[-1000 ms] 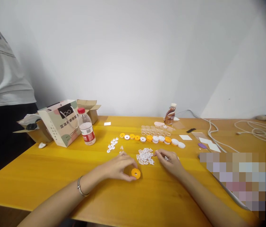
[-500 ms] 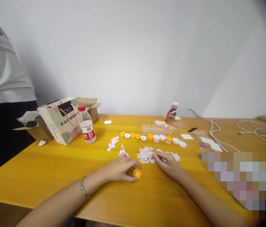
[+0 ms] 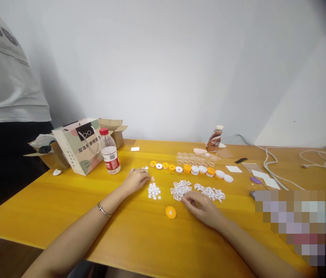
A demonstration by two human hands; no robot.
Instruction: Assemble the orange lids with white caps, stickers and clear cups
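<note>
My left hand [image 3: 136,180] reaches forward over a group of small white caps, fingers curled down onto them; a bracelet [image 3: 104,209] is on its wrist. A cluster of small white round pieces [image 3: 154,191] lies just right of it. An orange disc [image 3: 170,212] lies flat on the yellow table [image 3: 64,208], free of both hands. My right hand [image 3: 201,207] rests beside the disc, its bent fingertips touching the near edge of a pile of white lacy pieces [image 3: 180,188]. A second lacy pile [image 3: 211,192] lies behind the hand.
A row of orange and white discs [image 3: 190,169] and clear rings [image 3: 193,158] lie farther back. A water bottle [image 3: 109,156], paper bag [image 3: 78,148] and cardboard box [image 3: 116,131] stand at the left, a brown drink bottle [image 3: 215,139] and cables [image 3: 269,162] at the right. Another person [image 3: 6,96] stands far left.
My left hand let go of the orange disc and moved forward-left to the small white caps. My right hand drew back toward me beside the disc. The view shifted slightly right.
</note>
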